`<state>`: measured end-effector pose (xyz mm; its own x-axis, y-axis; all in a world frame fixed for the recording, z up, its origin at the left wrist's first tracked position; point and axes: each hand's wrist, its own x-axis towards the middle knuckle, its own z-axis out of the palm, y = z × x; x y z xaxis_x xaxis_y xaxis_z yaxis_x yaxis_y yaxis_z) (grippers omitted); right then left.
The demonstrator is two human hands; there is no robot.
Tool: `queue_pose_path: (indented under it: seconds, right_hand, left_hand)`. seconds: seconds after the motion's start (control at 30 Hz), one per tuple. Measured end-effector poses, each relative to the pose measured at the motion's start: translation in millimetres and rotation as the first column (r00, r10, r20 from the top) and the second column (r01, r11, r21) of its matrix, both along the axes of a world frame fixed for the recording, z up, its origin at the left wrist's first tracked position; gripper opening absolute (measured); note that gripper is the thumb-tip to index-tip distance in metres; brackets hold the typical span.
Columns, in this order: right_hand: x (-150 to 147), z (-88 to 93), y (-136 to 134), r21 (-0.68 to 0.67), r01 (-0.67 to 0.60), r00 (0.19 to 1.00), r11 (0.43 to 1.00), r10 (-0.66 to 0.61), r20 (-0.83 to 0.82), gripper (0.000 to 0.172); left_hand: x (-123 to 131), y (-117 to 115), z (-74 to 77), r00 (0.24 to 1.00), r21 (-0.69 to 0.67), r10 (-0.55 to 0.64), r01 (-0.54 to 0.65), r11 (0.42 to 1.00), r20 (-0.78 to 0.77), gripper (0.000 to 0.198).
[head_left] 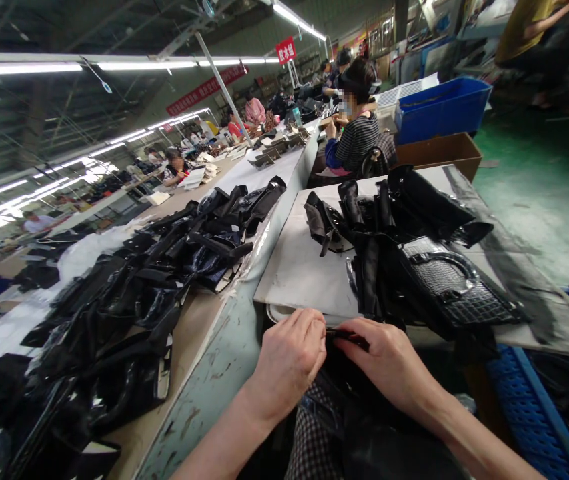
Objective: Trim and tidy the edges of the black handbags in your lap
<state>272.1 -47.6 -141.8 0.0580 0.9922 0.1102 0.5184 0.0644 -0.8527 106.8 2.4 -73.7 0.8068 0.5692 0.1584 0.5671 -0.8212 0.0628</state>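
Observation:
My left hand (295, 350) is closed, its fingers curled over the top edge of a black piece of bag material (347, 370) in my lap. On the same edge, my right hand (377, 350) pinches the material between thumb and fingers. Both hands are close together, just in front of the board's near edge. Most of the held piece lies in dark shadow, so its full shape is hidden. Beyond my right hand, a black quilted handbag with a looped handle (451, 277) lies on a pale board (289, 280), among rolled black pieces (427, 200).
A long bench on the left bears heaps of black bag parts (129, 300). A blue bin (441, 107) and a brown carton (439, 157) stand behind the board. Low on the right is a blue plastic crate (539, 413). A co-worker in a striped top (359, 143) sits ahead.

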Motion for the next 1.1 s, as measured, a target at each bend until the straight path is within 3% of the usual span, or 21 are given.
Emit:
queue_pose_path:
  seconds: [0.17, 0.37, 0.53, 0.67, 0.8, 1.1]
  right_hand:
    - [2.5, 3.8, -0.1, -0.012, -0.03, 0.999, 0.999, 0.03, -0.041, 0.016]
    - [2.7, 1.8, 0.5, -0.025, -0.015, 0.998, 1.0, 0.014, -0.055, 0.022]
    - [5.3, 0.8, 0.5, 0.063, -0.038, 0.998, 0.997, 0.041, -0.039, 0.022]
    - [10.9, 8.3, 1.6, 0.247, -0.192, 0.971, 0.95, 0.148, 0.186, 0.017]
    - [12.7, 12.8, 3.2, 0.299, -0.262, 0.928, 0.918, 0.155, 0.338, 0.015]
    - [5.9, 5.8, 6.6, 0.322, -0.267, 0.955, 0.908, 0.206, 0.211, 0.015]
  left_hand:
    - [-4.8, 8.8, -0.1, 0.994, -0.109, -0.111, 0.112, 0.988, 0.017, 0.01]
    - [-7.5, 7.4, -2.2, 0.992, -0.215, -0.122, 0.128, 0.968, 0.04, 0.015]
    - [-11.0, 3.9, -8.3, 0.985, -0.195, -0.072, 0.103, 0.975, 0.16, 0.013]
    - [-12.6, 1.4, -10.8, 0.975, -0.188, -0.037, 0.08, 0.979, 0.219, 0.013]
    - [-11.2, 0.7, -8.6, 0.976, -0.228, -0.032, 0.083, 0.97, 0.217, 0.011]
    - [-10.8, 2.9, 1.9, 0.977, -0.412, 0.142, -0.067, 0.909, 0.156, 0.018]
